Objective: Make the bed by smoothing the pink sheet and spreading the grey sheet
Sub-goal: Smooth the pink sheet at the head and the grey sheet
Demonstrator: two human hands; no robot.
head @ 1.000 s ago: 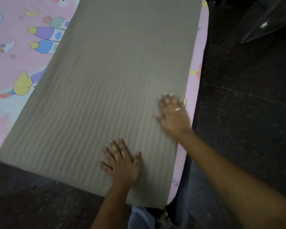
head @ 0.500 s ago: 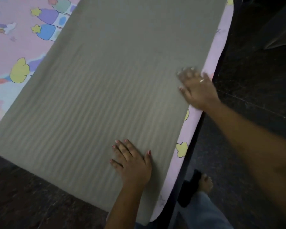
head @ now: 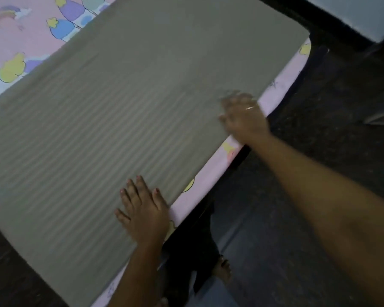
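Both the left hand (head: 143,212) and right hand (head: 245,118) press flat, fingers spread, on the grey sheet (head: 124,111).

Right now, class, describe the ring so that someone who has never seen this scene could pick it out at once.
Start at the grey sheet spread over the pink sheet on the bed. Follow its right edge to the right hand, the farther of the two hands, lying flat at that edge. The ring is the thin pale band on one finger; the left hand shows none.
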